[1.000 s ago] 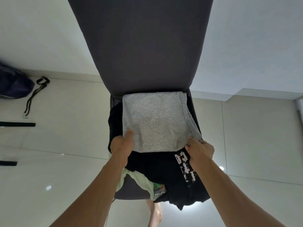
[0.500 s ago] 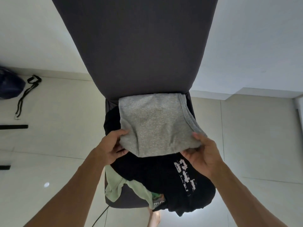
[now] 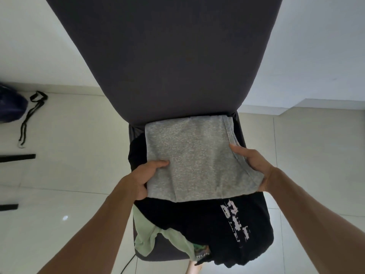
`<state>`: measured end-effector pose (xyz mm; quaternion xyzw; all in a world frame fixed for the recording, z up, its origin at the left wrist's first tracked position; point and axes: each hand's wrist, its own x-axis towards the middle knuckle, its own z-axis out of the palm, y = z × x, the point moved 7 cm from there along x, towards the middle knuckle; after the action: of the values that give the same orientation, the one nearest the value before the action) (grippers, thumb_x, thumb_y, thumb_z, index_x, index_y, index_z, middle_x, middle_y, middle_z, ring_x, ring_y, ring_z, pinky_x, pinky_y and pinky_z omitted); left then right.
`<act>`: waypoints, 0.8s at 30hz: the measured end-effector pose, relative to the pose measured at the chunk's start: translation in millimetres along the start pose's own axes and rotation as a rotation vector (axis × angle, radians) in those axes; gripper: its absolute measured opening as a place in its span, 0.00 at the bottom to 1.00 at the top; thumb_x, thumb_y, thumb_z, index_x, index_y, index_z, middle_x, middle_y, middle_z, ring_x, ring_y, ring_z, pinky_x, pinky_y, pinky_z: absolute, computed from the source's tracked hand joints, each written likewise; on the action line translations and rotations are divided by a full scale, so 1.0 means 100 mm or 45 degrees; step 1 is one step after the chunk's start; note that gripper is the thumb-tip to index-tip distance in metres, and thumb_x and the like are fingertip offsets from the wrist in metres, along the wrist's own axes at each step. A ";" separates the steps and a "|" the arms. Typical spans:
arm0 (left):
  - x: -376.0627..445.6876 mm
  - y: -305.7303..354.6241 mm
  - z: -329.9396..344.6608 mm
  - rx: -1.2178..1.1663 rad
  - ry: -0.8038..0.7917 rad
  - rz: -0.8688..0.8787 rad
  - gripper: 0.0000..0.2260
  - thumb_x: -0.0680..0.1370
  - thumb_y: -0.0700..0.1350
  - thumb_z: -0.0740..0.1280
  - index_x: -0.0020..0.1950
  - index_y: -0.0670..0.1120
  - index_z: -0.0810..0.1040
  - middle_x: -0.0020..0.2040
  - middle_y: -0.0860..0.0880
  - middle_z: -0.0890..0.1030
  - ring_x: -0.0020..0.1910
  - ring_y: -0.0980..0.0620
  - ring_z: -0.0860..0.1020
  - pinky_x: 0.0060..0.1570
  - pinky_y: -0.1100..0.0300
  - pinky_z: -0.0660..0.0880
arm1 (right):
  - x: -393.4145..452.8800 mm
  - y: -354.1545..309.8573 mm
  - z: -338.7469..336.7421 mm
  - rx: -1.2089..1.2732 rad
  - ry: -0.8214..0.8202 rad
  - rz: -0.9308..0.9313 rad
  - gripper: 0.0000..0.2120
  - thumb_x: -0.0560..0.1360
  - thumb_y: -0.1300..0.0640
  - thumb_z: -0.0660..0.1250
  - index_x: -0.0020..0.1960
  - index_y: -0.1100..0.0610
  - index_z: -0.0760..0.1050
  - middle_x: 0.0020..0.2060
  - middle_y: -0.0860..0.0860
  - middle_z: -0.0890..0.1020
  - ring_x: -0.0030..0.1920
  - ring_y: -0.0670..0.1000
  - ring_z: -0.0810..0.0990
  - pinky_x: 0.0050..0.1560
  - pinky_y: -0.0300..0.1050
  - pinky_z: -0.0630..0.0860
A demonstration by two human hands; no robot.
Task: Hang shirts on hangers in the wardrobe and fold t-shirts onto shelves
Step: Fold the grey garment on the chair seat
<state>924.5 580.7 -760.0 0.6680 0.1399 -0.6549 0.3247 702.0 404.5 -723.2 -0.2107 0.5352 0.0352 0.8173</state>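
A folded grey t-shirt (image 3: 194,155) lies on top of a clothes pile on a dark chair seat. My left hand (image 3: 145,176) grips its near left corner, thumb on top and fingers underneath. My right hand (image 3: 251,165) grips its right edge the same way, thumb lying along the hem. Under the grey t-shirt lies a black t-shirt with a white print (image 3: 227,228), and a pale green garment (image 3: 150,236) pokes out at the lower left.
The chair's tall dark backrest (image 3: 167,56) rises right behind the pile. White tiled floor surrounds the chair. A dark bag (image 3: 10,109) with a black strap (image 3: 29,115) lies at the far left near the wall. A bare foot (image 3: 194,268) shows below the seat.
Both hands slid under the grey t-shirt's near corners and took hold of it; its near edge has lifted slightly off the black t-shirt. The camera moved closer.
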 end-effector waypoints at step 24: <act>-0.76 0.24 0.17 0.195 0.024 0.290 0.19 0.74 0.51 0.73 0.59 0.40 0.82 0.54 0.39 0.85 0.52 0.38 0.83 0.53 0.45 0.79 | -0.54 0.23 -0.20 -0.215 0.229 -0.134 0.15 0.72 0.63 0.76 0.56 0.64 0.79 0.47 0.58 0.87 0.47 0.60 0.86 0.46 0.55 0.82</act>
<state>918.1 570.5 -679.0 0.7084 0.0158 -0.6164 0.3435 655.8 426.4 -689.2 -0.3090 0.5896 0.0181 0.7460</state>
